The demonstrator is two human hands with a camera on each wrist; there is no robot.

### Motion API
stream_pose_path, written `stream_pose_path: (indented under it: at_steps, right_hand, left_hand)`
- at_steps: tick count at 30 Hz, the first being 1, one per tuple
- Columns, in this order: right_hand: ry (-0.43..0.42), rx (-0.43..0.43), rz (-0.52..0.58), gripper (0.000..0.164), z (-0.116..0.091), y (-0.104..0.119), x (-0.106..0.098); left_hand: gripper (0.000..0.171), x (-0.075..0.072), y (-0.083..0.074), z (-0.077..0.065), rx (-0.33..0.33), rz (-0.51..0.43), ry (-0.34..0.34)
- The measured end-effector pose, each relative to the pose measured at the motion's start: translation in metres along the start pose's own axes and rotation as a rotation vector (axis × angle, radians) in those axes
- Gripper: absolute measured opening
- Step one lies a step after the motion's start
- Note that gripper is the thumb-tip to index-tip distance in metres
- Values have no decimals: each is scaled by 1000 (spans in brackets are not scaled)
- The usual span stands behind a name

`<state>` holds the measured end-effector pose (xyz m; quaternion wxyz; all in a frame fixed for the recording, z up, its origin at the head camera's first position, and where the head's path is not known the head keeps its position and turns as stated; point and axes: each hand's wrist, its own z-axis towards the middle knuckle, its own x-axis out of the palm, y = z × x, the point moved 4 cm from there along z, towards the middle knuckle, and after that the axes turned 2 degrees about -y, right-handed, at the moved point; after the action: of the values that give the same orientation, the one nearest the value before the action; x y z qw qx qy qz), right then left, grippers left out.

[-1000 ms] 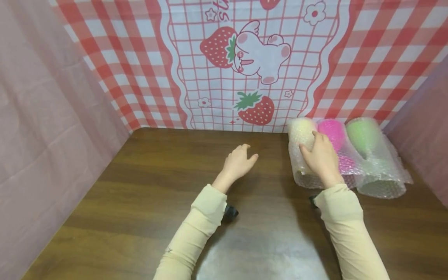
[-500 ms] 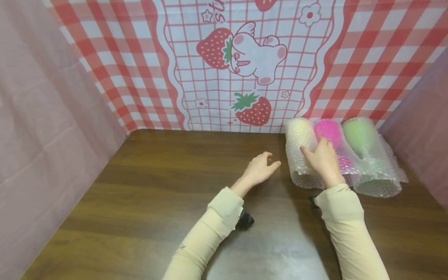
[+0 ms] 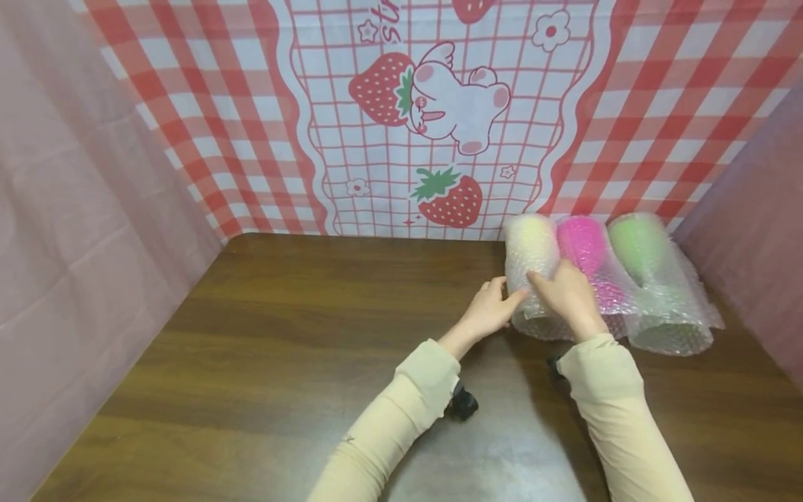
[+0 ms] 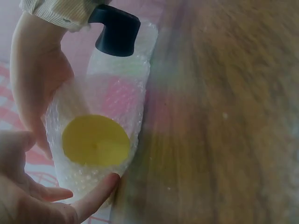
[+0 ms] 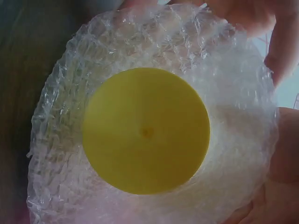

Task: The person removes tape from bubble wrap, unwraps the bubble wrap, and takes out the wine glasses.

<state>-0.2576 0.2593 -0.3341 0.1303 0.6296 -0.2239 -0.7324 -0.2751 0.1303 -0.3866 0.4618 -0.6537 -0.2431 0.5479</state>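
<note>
In the head view a bubble-wrapped yellow item lies at the left of a bundle, beside wrapped pink and green ones. The pink and green shapes taper towards the near end like goblets. A round yellow disc fills the near opening of the wrap in both wrist views. My left hand touches the wrap's left side, thumb towards the top; one straight finger reaches its lower edge in the left wrist view. My right hand rests on top of the wrap; some fingertips are hidden in the head view.
The bundle lies at the back right of a brown wooden table. Behind it hangs a red-and-white checked strawberry cloth. Pink curtains stand on both sides. A black wrist camera sits under my left sleeve.
My left hand has moved right across the table to the wrap's left side. My right hand has come slightly nearer and lower on the wrap. The bundle lies in the same place.
</note>
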Motion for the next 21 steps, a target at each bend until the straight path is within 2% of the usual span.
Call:
stream_pose_path:
  at_steps: [4, 12, 21]
  right_hand:
    - [-5, -4, 3, 70, 0, 3, 3]
    - [12, -4, 54, 71, -2, 7, 6]
    - [-21, -30, 81, 61, 0, 6, 6]
  left_hand:
    - [64, -2, -3, 1, 30, 96, -56]
    - [62, -7, 2, 1, -30, 53, -52]
    - [59, -10, 8, 3, -47, -50, -54]
